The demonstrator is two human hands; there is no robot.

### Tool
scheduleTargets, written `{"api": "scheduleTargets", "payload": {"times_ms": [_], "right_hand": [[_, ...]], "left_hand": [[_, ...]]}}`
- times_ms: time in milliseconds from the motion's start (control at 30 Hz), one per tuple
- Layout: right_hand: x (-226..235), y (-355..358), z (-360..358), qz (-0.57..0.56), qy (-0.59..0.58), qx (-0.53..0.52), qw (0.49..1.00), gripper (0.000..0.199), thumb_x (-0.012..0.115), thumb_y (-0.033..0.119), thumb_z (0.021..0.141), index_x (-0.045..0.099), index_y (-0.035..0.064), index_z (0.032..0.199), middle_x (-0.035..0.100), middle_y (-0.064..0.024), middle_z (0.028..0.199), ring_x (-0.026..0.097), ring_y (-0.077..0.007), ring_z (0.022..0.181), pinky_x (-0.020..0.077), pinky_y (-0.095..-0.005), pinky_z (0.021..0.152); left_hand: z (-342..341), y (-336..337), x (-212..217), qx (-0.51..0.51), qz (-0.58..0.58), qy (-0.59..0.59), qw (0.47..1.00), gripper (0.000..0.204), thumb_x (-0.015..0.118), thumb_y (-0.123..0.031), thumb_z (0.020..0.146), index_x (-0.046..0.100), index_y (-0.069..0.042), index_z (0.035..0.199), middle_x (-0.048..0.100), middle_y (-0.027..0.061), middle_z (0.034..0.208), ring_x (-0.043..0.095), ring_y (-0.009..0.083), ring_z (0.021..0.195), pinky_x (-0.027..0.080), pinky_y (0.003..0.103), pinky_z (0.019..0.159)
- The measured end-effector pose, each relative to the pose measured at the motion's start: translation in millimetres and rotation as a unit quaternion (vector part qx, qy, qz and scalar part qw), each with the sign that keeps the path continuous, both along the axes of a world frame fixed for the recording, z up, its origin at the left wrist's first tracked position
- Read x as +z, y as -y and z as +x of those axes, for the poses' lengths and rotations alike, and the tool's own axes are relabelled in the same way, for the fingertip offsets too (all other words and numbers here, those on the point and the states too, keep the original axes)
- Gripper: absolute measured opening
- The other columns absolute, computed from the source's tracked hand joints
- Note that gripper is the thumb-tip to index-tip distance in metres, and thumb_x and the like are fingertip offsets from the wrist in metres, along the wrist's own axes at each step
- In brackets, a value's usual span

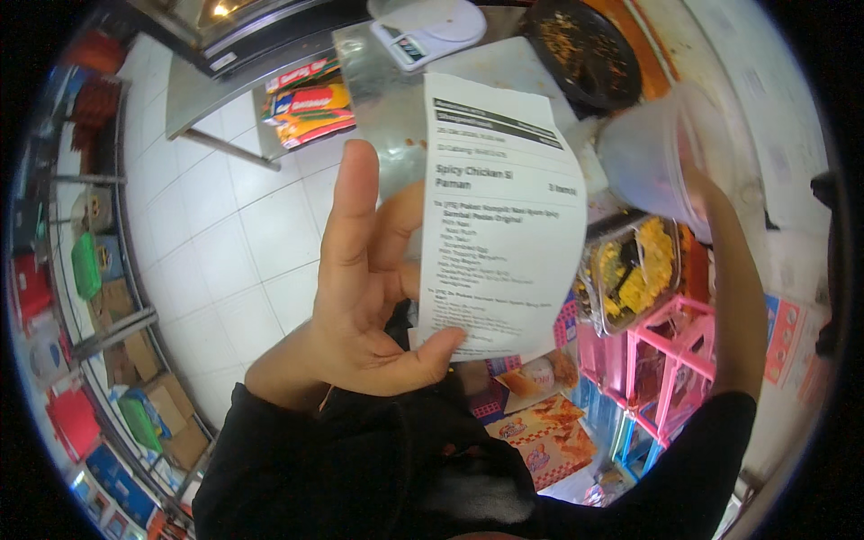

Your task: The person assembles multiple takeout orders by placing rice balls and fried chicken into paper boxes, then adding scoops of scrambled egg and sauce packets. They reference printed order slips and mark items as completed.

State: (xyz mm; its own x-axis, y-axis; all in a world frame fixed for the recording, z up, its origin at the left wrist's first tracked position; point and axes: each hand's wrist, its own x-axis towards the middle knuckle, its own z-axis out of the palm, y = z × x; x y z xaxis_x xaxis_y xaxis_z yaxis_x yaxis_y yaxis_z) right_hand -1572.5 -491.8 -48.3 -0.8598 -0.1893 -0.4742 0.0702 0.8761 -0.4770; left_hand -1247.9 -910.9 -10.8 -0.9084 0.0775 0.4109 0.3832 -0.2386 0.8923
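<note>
A printed paper receipt (504,225) is raised upright in front of me, pinched near its lower left edge by my left hand (360,297). The thumb lies across its front, one finger points up beside it and the others pass behind. My right hand (700,187) is at the rim of a translucent plastic tub (641,155) on the right, its fingers hidden from sight. Just below the tub sits a clear plastic tray of food (633,274), with yellow scrambled-looking pieces and something dark green.
A white kitchen scale (430,34) and a dark pan of browned bits (583,56) stand on the far metal counter. A pink plastic rack (661,360) is at the lower right, near printed food boxes (544,441). Shelves with boxes (99,306) line the left.
</note>
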Motion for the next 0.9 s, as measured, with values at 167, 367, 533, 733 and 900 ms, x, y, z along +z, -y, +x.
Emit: {"api": "scheduleTargets", "payload": {"times_ms": [167, 367, 533, 733, 900], "right_hand": [[-34.0, 28.6, 21.6, 0.186, 0.029, -0.068, 0.980, 0.113, 0.083, 0.033, 0.084, 0.007, 0.0058, 0.163, 0.018, -0.0235, 0.167, 0.021, -0.0499, 0.150, 0.0392, -0.0560, 0.113], [-103.3, 11.3, 8.7, 0.311, -0.226, 0.091, 0.919, 0.121, 0.090, 0.036, 0.074, 0.010, 0.0099, 0.161, 0.031, -0.0370, 0.153, 0.041, -0.0539, 0.137, 0.0431, -0.0548, 0.109], [-114.2, -26.5, -15.2, 0.192, -0.204, 0.150, 0.948, 0.076, 0.084, 0.027, 0.074, 0.051, 0.0051, 0.140, 0.065, -0.0261, 0.127, 0.061, -0.0428, 0.119, 0.0492, -0.0453, 0.101], [-77.9, -36.0, -18.4, 0.199, -0.180, 0.164, 0.949, 0.027, 0.074, 0.010, 0.072, 0.069, 0.0032, 0.097, 0.071, -0.0198, 0.095, 0.068, -0.0356, 0.093, 0.0526, -0.0441, 0.086], [-51.7, -58.7, -22.8, 0.067, -0.097, 0.087, 0.989, 0.025, 0.079, 0.011, 0.073, 0.071, 0.0024, 0.095, 0.070, -0.0125, 0.084, 0.064, -0.0205, 0.082, 0.0515, -0.0386, 0.080]], "left_hand": [[-4.3, 13.5, -13.5, 0.020, 0.019, -0.003, 1.000, 0.129, 0.063, 0.016, 0.084, -0.038, -0.027, 0.152, 0.019, 0.0274, 0.164, 0.048, 0.0381, 0.141, 0.056, 0.043, 0.101], [-10.6, 18.4, -30.5, 0.022, 0.042, -0.009, 0.999, 0.136, 0.067, 0.016, 0.079, -0.037, -0.030, 0.153, 0.024, 0.0252, 0.164, 0.046, 0.0379, 0.142, 0.055, 0.050, 0.103], [-4.9, 16.7, -36.7, 0.016, 0.054, -0.002, 0.998, 0.136, 0.069, 0.014, 0.080, -0.038, -0.029, 0.153, 0.025, 0.0253, 0.164, 0.046, 0.0368, 0.143, 0.055, 0.049, 0.104], [-1.9, 10.3, -38.8, 0.096, 0.039, 0.080, 0.991, 0.115, 0.062, 0.015, 0.080, -0.011, -0.018, 0.162, 0.038, 0.0278, 0.155, 0.063, 0.0344, 0.125, 0.061, 0.041, 0.092], [-40.7, -18.8, -82.2, 0.017, -0.110, 0.120, 0.987, 0.050, 0.046, 0.013, 0.084, 0.065, 0.001, 0.128, 0.059, 0.0153, 0.130, 0.066, 0.0209, 0.105, 0.052, 0.028, 0.082]]}}
